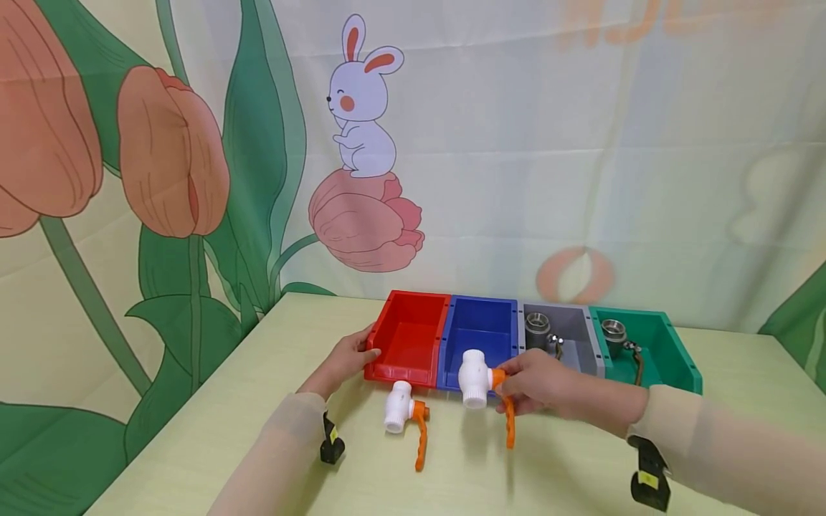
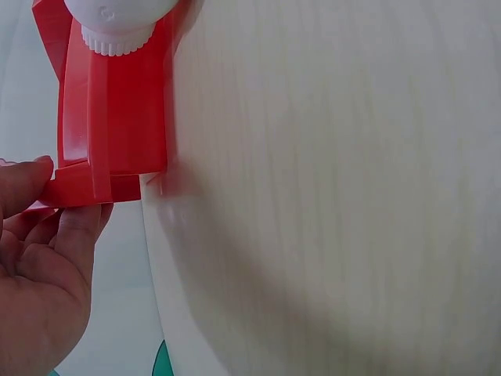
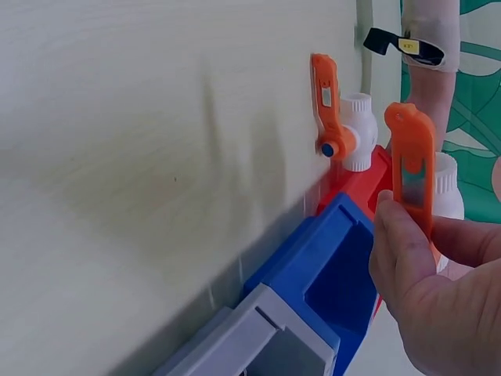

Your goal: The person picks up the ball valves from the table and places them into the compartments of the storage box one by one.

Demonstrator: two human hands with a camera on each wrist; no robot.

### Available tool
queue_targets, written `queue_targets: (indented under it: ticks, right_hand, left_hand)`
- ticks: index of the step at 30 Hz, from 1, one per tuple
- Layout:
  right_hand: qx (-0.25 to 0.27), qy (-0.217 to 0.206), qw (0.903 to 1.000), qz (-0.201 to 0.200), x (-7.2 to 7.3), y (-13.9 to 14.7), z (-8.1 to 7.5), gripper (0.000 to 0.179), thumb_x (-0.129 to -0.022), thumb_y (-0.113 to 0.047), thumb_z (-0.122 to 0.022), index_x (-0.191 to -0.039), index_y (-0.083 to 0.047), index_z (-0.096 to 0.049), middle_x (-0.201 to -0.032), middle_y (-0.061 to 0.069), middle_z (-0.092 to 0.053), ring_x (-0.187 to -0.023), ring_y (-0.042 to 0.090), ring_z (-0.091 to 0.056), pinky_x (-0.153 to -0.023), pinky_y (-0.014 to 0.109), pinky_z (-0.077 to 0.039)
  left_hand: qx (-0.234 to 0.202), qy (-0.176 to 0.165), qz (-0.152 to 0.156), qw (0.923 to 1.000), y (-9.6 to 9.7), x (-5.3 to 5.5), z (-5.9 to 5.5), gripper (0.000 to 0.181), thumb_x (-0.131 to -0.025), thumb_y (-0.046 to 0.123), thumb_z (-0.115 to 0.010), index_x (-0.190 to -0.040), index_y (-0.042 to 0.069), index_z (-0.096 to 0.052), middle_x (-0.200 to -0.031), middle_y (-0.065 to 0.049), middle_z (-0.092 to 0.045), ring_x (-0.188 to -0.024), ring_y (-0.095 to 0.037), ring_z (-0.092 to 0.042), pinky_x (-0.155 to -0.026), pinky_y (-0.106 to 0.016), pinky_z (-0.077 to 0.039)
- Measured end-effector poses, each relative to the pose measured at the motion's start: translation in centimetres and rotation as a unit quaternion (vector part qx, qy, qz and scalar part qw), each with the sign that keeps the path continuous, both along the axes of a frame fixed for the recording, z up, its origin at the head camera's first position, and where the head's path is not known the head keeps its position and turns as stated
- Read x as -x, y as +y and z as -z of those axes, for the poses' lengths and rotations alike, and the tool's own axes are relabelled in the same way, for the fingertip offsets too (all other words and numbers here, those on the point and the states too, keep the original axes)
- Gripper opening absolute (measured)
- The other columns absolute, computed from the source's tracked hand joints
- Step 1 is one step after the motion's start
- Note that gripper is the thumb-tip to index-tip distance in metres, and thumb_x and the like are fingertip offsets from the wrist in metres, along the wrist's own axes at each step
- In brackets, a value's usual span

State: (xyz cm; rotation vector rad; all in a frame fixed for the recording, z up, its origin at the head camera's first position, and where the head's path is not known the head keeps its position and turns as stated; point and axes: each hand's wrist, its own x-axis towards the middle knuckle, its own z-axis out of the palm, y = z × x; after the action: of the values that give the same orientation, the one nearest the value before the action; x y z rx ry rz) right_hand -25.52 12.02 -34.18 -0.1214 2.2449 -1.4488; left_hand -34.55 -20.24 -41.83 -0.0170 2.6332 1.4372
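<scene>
My right hand [image 1: 538, 383] pinches a white plastic ball valve [image 1: 474, 380] by its orange handle and stem, held up in front of the blue bin [image 1: 480, 338]. In the right wrist view, thumb and fingers of the right hand [image 3: 442, 305] close on the orange lever [image 3: 423, 176]. My left hand [image 1: 345, 362] grips the left rim of the red bin [image 1: 413, 347]; the left wrist view has the thumb above that rim and the fingers beneath. A second white ball valve [image 1: 398, 410] with an orange lever lies on the table before the red bin.
Right of the blue bin, a grey bin [image 1: 581, 337] and a green bin [image 1: 665, 344] continue the row. Each contains a metal valve, one in the grey [image 1: 537, 331] and another in the green [image 1: 613, 335]. A printed cloth [image 1: 484, 179] hangs behind the table [image 1: 361, 484].
</scene>
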Motion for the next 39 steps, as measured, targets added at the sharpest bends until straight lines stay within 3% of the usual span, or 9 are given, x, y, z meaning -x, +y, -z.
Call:
queue_targets:
  ticks: [8,15,18,27,33,39]
  right_hand:
    - [-0.003,0.012,0.9999,0.007,1.0,0.2,-1.2,0.033,-0.099,0.003,-0.057,-0.129,0.017,-0.056,-0.094,0.017,-0.069,-0.071,0.016,-0.072,-0.083,0.043,-0.065]
    - [-0.024,0.009,0.9994,0.024,2.4,0.1,-2.8,0.044,-0.101,0.001,-0.057,-0.142,0.014,-0.048,-0.118,0.027,-0.067,-0.074,0.016,-0.073,-0.082,0.038,-0.066]
    - [-0.033,0.011,0.9991,0.024,3.0,0.1,-3.7,0.044,-0.102,-0.001,-0.057,-0.142,0.012,-0.048,-0.120,0.026,-0.067,-0.075,0.015,-0.073,-0.083,0.036,-0.066]
    - [-0.015,0.004,0.9997,0.019,5.4,-0.2,-6.2,0.050,-0.104,-0.002,-0.051,-0.149,0.013,-0.038,-0.103,0.012,-0.066,-0.073,0.010,-0.070,-0.087,0.033,-0.065]
    - [-0.018,0.024,0.9994,0.015,6.7,-0.2,-7.1,0.052,-0.103,-0.002,-0.051,-0.150,0.015,-0.036,-0.097,0.010,-0.067,-0.071,0.008,-0.069,-0.088,0.033,-0.064]
    - [-0.018,0.026,0.9986,0.042,8.3,-1.0,-7.2,0.052,-0.102,-0.001,-0.052,-0.151,0.012,-0.037,-0.120,0.022,-0.063,-0.071,0.009,-0.069,-0.091,0.035,-0.064]
  left_hand:
    - [0.000,0.001,0.002,1.0000,0.0,0.1,0.1,0.064,-0.104,0.010,-0.056,-0.162,0.012,-0.030,-0.158,-0.020,-0.047,-0.139,-0.040,-0.049,-0.114,-0.049,-0.050]
    - [-0.001,0.001,0.000,1.0000,0.1,0.1,0.2,0.063,-0.104,0.010,-0.056,-0.162,0.013,-0.030,-0.158,-0.020,-0.046,-0.140,-0.040,-0.049,-0.115,-0.050,-0.048]
    - [-0.002,0.002,0.001,1.0000,0.0,0.1,0.3,0.063,-0.104,0.010,-0.056,-0.161,0.013,-0.030,-0.158,-0.020,-0.046,-0.140,-0.040,-0.049,-0.114,-0.050,-0.049]
    - [-0.010,-0.002,-0.002,1.0000,0.0,0.1,0.3,0.064,-0.103,0.010,-0.057,-0.162,0.013,-0.030,-0.158,-0.020,-0.046,-0.140,-0.040,-0.049,-0.114,-0.049,-0.049]
    - [-0.012,-0.004,-0.003,0.9999,0.1,0.1,0.2,0.064,-0.104,0.010,-0.056,-0.162,0.013,-0.030,-0.159,-0.019,-0.045,-0.141,-0.040,-0.048,-0.115,-0.049,-0.049]
    - [-0.014,-0.005,-0.004,0.9999,0.1,0.0,0.2,0.063,-0.104,0.010,-0.056,-0.162,0.013,-0.030,-0.158,-0.019,-0.046,-0.138,-0.039,-0.049,-0.114,-0.049,-0.050]
